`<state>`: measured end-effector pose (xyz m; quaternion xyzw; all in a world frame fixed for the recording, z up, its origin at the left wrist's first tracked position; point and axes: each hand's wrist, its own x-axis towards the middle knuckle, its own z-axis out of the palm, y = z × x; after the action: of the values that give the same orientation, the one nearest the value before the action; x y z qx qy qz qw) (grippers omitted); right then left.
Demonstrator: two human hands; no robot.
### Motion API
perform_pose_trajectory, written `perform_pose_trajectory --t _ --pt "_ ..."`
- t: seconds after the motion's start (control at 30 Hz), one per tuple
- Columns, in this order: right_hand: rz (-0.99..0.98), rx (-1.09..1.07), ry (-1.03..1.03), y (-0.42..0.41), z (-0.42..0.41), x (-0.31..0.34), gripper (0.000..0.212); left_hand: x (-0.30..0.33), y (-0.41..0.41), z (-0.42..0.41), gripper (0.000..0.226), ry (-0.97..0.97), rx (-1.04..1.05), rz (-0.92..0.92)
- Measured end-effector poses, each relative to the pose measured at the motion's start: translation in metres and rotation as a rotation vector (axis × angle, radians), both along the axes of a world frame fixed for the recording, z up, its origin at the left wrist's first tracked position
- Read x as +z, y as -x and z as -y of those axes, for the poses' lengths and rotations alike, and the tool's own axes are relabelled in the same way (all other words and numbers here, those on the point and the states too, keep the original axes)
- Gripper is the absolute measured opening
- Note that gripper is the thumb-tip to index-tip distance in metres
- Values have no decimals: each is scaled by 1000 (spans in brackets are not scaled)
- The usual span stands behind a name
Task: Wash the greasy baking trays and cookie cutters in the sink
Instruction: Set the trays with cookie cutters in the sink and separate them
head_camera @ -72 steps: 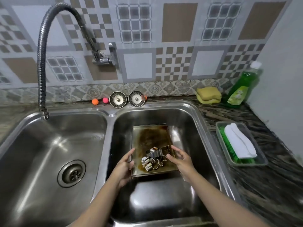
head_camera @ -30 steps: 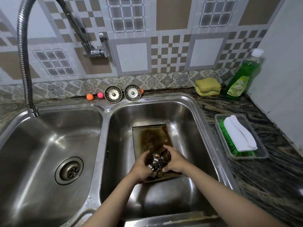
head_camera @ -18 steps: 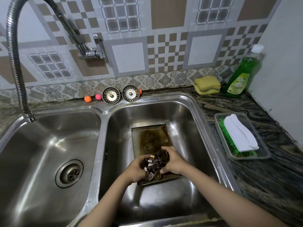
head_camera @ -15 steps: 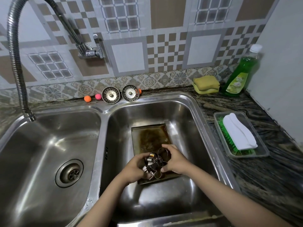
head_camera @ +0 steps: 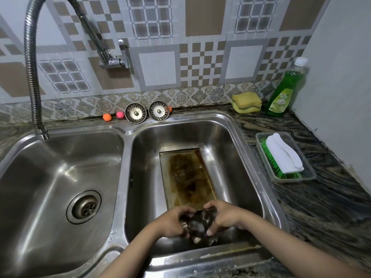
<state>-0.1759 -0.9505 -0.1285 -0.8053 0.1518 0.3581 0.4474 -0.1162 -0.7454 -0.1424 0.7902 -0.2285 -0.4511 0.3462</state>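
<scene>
Both hands, left hand [head_camera: 172, 221] and right hand [head_camera: 222, 217], around apparently bunched cookie cutters [head_camera: 197, 224] above greasy tray [head_camera: 187, 175].

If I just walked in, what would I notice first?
Probably the two hands, left hand and right hand, cupped round a bunch of metal cookie cutters at the near end of the right sink basin. Behind them lies a baking tray smeared with brown grease. A bright green soap bottle stands in the far right corner.

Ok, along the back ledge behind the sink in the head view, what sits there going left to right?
Orange ball → pink ball → first sink strainer → second sink strainer → yellow sponges → green dish soap bottle.
</scene>
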Motion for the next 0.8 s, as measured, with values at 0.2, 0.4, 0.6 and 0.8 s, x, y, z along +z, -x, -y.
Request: perform_pose_trajectory --t 0.2,0.4,0.6,0.8 --pt "-18 -52 23 -9 4 -2 60 -1 -6 -7 66 -73 -80 86" --pt "122 -304 137 -32 7 -11 51 1 -28 -12 38 -116 411 327" --pt "99 -293 185 -43 -2 -15 61 -8 -42 -1 33 -48 607 84" --pt "134 -362 127 -46 -5 -20 44 -14 -46 4 16 29 726 105"
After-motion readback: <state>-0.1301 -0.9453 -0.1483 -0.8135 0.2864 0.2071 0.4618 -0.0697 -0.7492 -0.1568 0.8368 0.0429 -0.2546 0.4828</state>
